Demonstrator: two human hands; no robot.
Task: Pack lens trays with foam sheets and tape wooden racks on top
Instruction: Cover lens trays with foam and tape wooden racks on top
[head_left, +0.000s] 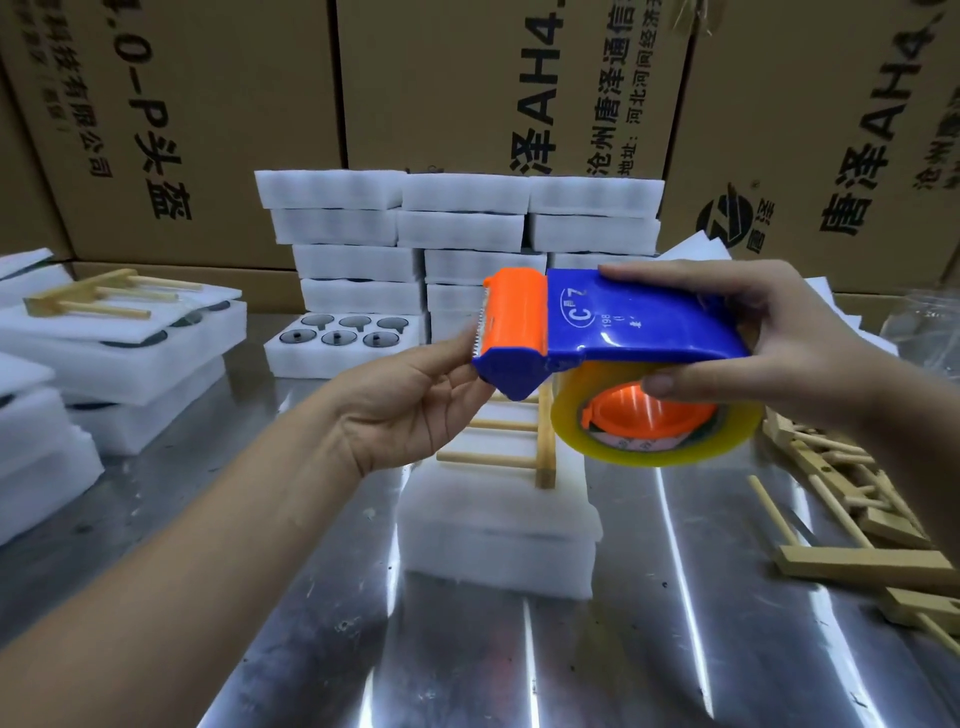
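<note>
Over the wooden rack (519, 441) on the foam-packed tray (498, 535), the right hand (795, 353) grips the tape dispenser (623, 322) from 3 o'clock, the left hand (410, 405) pinching its toothed end at 9 o'clock.

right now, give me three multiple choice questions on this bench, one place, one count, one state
1. Where does the centre wooden rack lie?
A) on the foam pack
B) on bare steel
C) on a carton

2. How many lenses sit in the open tray?
A) four
B) six
C) nine

3. What is the right hand doing?
A) lying flat
B) gripping the tape dispenser
C) holding a rack

Answers: 1 A, the rack rests on white foam; 2 B, two rows of three show; 3 B, fingers and thumb wrap its blue body.
</note>
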